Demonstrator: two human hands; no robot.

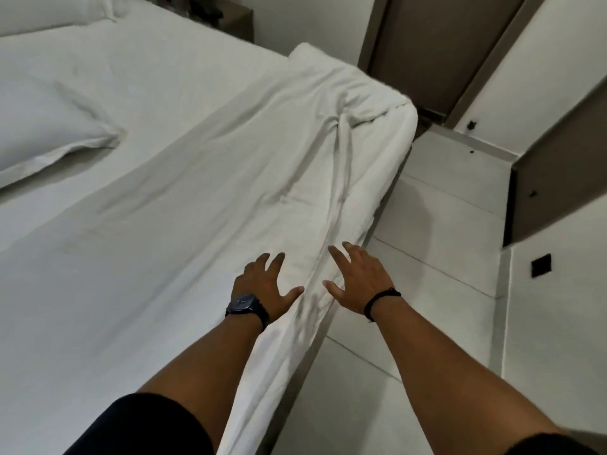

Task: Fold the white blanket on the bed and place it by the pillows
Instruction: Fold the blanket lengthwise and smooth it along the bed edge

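We are spreading our left hand and right hand, apart and gripping nothing, over the rumpled white fabric blanket lying along the right edge of the white-sheeted bed. Smoothing its creases flat first should be giving us squarer folds.

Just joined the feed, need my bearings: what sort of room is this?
Likely a bedroom, perhaps a hotel's: a wide bed, white pillows on it, the white blanket lying along its edge.

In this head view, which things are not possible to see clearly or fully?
- Head view: blanket layers underneath, hidden by its top layer.
- Head view: far pillow, cut off by top edge.
- Head view: whether left hand and right hand touch it; blurred.
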